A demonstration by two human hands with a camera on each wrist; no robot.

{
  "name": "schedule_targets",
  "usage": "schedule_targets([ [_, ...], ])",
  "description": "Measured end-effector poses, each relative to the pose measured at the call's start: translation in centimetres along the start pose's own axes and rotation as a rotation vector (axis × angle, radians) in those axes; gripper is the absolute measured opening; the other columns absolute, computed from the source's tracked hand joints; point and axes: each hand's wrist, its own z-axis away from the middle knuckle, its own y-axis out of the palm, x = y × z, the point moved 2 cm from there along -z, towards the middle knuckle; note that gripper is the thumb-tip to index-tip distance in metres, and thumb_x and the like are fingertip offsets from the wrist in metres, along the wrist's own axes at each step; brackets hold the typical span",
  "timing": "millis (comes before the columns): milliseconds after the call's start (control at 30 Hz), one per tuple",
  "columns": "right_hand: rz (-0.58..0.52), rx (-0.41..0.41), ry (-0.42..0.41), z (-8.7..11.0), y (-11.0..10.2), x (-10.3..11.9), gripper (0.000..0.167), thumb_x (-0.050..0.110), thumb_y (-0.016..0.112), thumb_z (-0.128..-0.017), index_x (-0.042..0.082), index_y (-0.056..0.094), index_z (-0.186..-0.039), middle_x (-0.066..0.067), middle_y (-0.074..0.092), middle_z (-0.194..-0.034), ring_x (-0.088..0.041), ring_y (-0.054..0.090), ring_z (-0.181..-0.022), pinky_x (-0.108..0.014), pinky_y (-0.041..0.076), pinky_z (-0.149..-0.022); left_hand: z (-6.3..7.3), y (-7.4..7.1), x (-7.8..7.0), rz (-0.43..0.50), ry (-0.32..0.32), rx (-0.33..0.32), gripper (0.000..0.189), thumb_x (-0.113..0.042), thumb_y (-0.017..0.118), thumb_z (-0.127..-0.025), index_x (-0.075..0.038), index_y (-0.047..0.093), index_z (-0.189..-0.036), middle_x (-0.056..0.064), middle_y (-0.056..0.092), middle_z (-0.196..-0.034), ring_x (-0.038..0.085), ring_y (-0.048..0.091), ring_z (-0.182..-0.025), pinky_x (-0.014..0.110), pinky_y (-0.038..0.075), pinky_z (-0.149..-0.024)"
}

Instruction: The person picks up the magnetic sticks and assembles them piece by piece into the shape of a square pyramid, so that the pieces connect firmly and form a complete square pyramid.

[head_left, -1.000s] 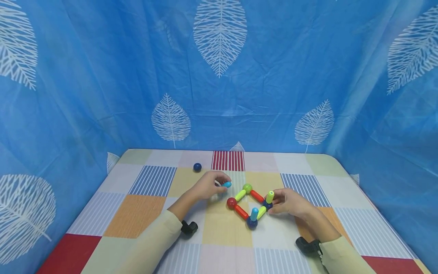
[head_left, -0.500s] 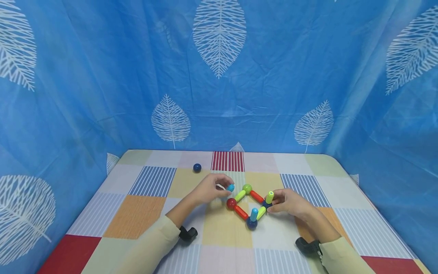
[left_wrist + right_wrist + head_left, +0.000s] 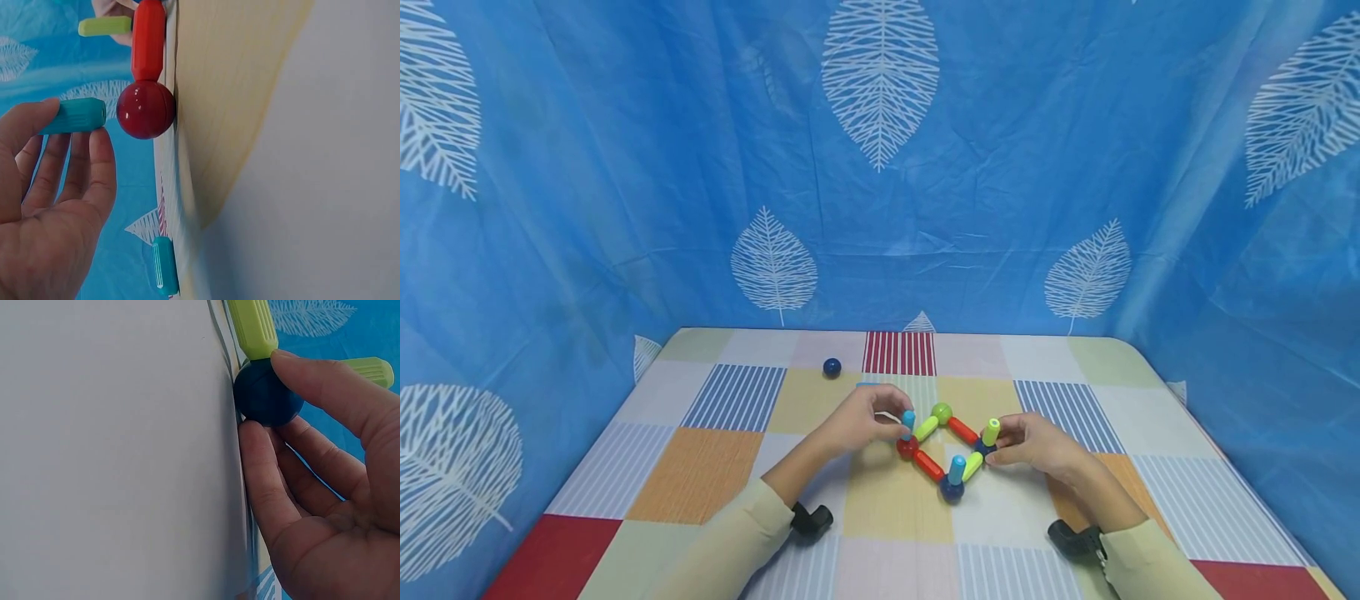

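My left hand (image 3: 867, 423) pinches a light blue rod (image 3: 81, 115) between thumb and fingertips. It holds the rod upright just above a red ball (image 3: 147, 109); a small gap shows between them in the left wrist view. That ball is the left corner of a four-sided frame of red rods (image 3: 928, 465), yellow-green rods (image 3: 927, 429) and balls lying on the table. My right hand (image 3: 1033, 442) pinches the dark blue ball (image 3: 265, 394) at the right corner. A yellow-green rod (image 3: 992, 431) stands on it. Another light blue rod (image 3: 957, 469) stands on the front dark blue ball (image 3: 952, 490).
A loose dark blue ball (image 3: 832, 367) sits toward the back of the patchwork tablecloth (image 3: 895, 517). Behind my left hand lies a further light blue rod (image 3: 165, 265), mostly hidden in the head view. A blue curtain (image 3: 970, 208) surrounds the table.
My left hand has moved slightly right and nearer, bringing its light blue rod over the red ball and turning it upright. The right hand stays on its ball.
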Motion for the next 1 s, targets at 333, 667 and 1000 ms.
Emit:
schedule_targets([
  [333, 0.010, -0.010, 0.013, 0.04, 0.09, 0.01, 0.035, 0.019, 0.087, -0.080, 0.006, 0.074, -0.109, -0.005, 0.072, -0.096, -0.020, 0.064, -0.093, -0.034, 0.049, -0.085, -0.12, 0.38, 0.15, -0.025, -0.019, 0.030, 0.018, -0.003, 0.080, -0.086, -0.010, 0.072, -0.101, 0.003, 0.071, -0.106, 0.015, 0.068, -0.103, 0.031, 0.060, -0.093],
  [667, -0.006, -0.023, 0.005, 0.11, 0.13, 0.26, 0.033, 0.018, 0.087, -0.080, 0.005, 0.073, -0.106, -0.005, 0.072, -0.094, -0.021, 0.064, -0.091, -0.034, 0.049, -0.083, -0.13, 0.45, 0.26, -0.079, -0.038, 0.041, 0.021, -0.005, 0.079, -0.088, -0.013, 0.071, -0.105, 0.002, 0.071, -0.107, 0.017, 0.068, -0.104, 0.034, 0.059, -0.095],
  [1000, 0.062, -0.059, -0.077, -0.39, -0.37, 0.91, 0.027, 0.013, 0.085, -0.081, 0.004, 0.075, -0.105, -0.008, 0.076, -0.097, -0.019, 0.069, -0.089, -0.027, 0.057, -0.076, 0.61, 0.54, 0.59, -0.206, -0.091, 0.155, 0.034, 0.013, 0.066, -0.088, -0.005, 0.069, -0.116, 0.006, 0.073, -0.104, 0.018, 0.069, -0.097, 0.030, 0.060, -0.089],
])
